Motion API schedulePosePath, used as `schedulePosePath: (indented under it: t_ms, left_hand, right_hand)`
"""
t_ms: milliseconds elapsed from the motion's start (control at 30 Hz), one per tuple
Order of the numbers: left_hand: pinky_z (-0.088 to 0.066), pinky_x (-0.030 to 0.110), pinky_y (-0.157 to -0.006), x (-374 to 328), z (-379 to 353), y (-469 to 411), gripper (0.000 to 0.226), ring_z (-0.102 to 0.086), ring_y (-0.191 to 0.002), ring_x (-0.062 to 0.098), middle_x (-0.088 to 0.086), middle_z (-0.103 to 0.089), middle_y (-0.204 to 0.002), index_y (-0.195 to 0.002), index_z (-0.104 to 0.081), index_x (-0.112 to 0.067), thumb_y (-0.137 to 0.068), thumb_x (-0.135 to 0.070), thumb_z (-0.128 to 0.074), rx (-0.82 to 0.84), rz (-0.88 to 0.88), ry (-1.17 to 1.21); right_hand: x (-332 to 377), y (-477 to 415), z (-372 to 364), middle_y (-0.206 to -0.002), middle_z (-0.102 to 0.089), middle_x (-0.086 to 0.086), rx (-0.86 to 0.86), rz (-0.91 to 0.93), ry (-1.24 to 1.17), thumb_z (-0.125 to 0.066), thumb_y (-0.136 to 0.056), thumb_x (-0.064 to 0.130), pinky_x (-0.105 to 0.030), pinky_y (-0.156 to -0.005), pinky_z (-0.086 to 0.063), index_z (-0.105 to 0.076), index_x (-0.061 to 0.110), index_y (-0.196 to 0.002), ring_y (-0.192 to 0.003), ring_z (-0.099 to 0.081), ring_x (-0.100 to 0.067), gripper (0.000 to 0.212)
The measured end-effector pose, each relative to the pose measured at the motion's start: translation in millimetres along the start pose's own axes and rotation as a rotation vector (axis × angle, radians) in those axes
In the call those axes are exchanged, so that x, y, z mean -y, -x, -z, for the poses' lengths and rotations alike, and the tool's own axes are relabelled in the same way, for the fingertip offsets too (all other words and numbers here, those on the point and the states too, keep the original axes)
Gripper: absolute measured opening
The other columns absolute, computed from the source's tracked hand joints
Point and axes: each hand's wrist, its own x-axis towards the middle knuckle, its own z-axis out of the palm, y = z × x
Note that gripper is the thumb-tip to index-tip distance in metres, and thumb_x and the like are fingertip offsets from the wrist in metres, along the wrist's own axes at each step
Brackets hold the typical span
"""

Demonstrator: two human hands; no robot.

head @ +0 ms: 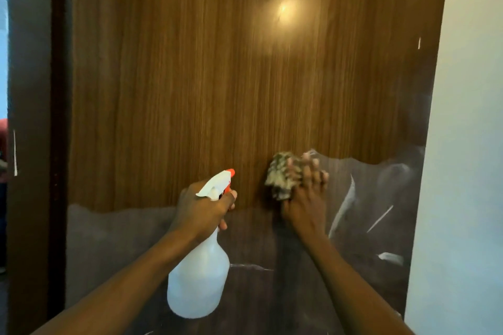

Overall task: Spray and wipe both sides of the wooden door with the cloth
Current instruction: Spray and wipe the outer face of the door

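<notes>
While the left hand (202, 208) is clenched round the neck of a white spray bottle (198, 275), the right hand (306, 198) grasps a bunched cloth (281, 174) and holds it against the wooden door (217, 76). The bottle hangs upright below the left fist, in front of the door's lower half and about midway between its left and right edges. A finger lies at the orange trigger, and the orange nozzle tip (230, 172) points up and to the right, toward the wood just left of the cloth.

The cloth is mottled green and pale. It sits on the door right of centre, nearer the right edge than the left. Most of it sticks out to the left of the right hand, whose fingers lie over its right part. The hand is blurred, so the thumb's position cannot be told.

A clear plastic film (381, 212) covers the lower part of the door. Its ragged upper edge runs across at about the height of the hands and climbs toward the right edge, with white creases showing in it. The cloth lies right at that edge, mostly on bare wood.

Higher on the door a lamp's glare (284, 9) shines on the grain. A dark brown frame strip (58, 117) runs down beside the door's left edge, and a pale wall (468, 144) stands beyond its right edge.
</notes>
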Motion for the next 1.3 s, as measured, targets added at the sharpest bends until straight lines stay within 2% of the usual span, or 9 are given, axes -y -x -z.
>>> schedulePosePath:
  t_ms: [100, 167, 300, 400, 600, 700, 933, 1200, 1300]
  left_hand:
    - [-0.051, 0.024, -0.053, -5.2, -13.2, -3.2, 0.027, -0.063, -0.052, 0.019, 0.0, -0.07, -0.086, -0.106, -0.064, -0.015, -0.085, -0.033, -0.064, -0.009, 0.025, 0.002]
    - [-0.051, 0.024, -0.052, -10.1, -24.7, -5.1, 0.028, -0.064, -0.053, 0.02, -0.001, -0.07, -0.087, -0.107, -0.063, -0.017, -0.085, -0.034, -0.064, -0.012, 0.02, -0.002]
    - [-0.055, 0.028, -0.055, -21.2, -52.7, -3.4, 0.019, -0.064, -0.051, 0.021, -0.003, -0.07, -0.076, -0.099, -0.063, -0.021, -0.085, -0.035, -0.064, -0.013, -0.017, -0.012]
    - [-0.05, 0.025, -0.051, -26.1, -77.5, 3.2, 0.018, -0.062, -0.049, 0.019, 0.0, -0.068, -0.072, -0.098, -0.056, -0.023, -0.086, -0.034, -0.064, -0.029, -0.002, -0.018]
    - [-0.055, 0.027, -0.053, -30.5, -107.3, 6.1, 0.031, -0.065, -0.054, 0.025, 0.002, -0.07, -0.085, -0.107, -0.064, -0.016, -0.083, -0.034, -0.066, 0.022, 0.024, 0.093]
    - [-0.054, 0.026, -0.054, -35.0, -111.3, -1.7, 0.031, -0.065, -0.055, 0.024, 0.001, -0.07, -0.088, -0.108, -0.063, -0.018, -0.082, -0.035, -0.067, 0.024, 0.025, 0.098]
    - [-0.051, 0.023, -0.05, -42.7, -134.6, -10.7, 0.022, -0.062, -0.046, 0.018, 0.001, -0.069, -0.08, -0.102, -0.058, -0.022, -0.084, -0.032, -0.066, 0.072, -0.062, 0.056]
    - [-0.056, 0.027, -0.054, -39.5, -169.2, -5.3, 0.033, -0.065, -0.054, 0.022, -0.001, -0.069, -0.086, -0.106, -0.063, -0.019, -0.081, -0.041, -0.067, 0.143, -0.04, 0.041]
    - [-0.056, 0.027, -0.054, -50.1, -178.5, -10.6, 0.032, -0.065, -0.054, 0.022, -0.002, -0.07, -0.086, -0.106, -0.063, -0.02, -0.082, -0.04, -0.066, 0.139, -0.032, 0.055]
  right_hand:
    - [-11.8, -51.5, 20.5, -0.166, 0.009, -0.007, -0.033, -0.252, -0.097, -0.033, -0.095, 0.044, -0.059, -0.12, -0.006, 0.016, 0.032, -0.154, -0.152, 0.01, -0.028, 0.078]
    - [-7.3, -74.3, 25.0, -0.166, 0.013, -0.006, -0.025, -0.24, -0.105, -0.033, -0.093, 0.047, -0.058, -0.121, 0.001, 0.012, 0.031, -0.155, -0.152, 0.015, -0.028, 0.078]
    - [-8.1, -44.9, 8.3, -0.166, -0.007, -0.011, 0.005, 0.266, -0.007, -0.044, -0.091, 0.044, -0.061, -0.119, -0.009, -0.024, 0.027, -0.156, -0.152, -0.002, -0.035, 0.07]
    - [-42.7, 8.8, -7.5, -0.165, -0.013, -0.009, 0.006, 0.45, 0.024, -0.048, -0.097, 0.048, -0.059, -0.12, -0.011, -0.023, 0.027, -0.157, -0.152, -0.009, -0.035, 0.068]
    - [-111.3, -18.0, 14.4, -0.167, 0.006, -0.007, -0.024, -0.222, -0.134, -0.037, -0.092, 0.041, -0.06, -0.12, -0.005, 0.005, 0.029, -0.157, -0.153, 0.01, -0.028, 0.078]
    - [-106.8, -62.9, 25.9, -0.166, 0.013, -0.003, -0.067, -0.361, -0.179, -0.036, -0.094, 0.046, -0.059, -0.121, 0.001, 0.018, 0.037, -0.152, -0.151, 0.017, -0.026, 0.079]
    - [-104.8, 10.8, 0.8, -0.166, -0.006, -0.01, 0.023, 0.241, 0.005, -0.048, -0.095, 0.047, -0.062, -0.119, -0.012, -0.01, 0.032, -0.158, -0.152, -0.003, -0.037, 0.075]
    - [-184.6, -37.7, 36.0, -0.166, 0.013, -0.003, -0.042, -0.767, -0.293, -0.038, -0.101, 0.046, -0.045, -0.122, 0.01, 0.015, 0.021, -0.156, -0.152, 0.013, -0.023, 0.081]
    - [-170.0, -61.2, 39.7, -0.165, 0.014, -0.003, -0.057, -0.652, -0.264, -0.044, -0.1, 0.042, -0.047, -0.122, 0.011, 0.012, 0.022, -0.157, -0.152, 0.014, -0.024, 0.082]
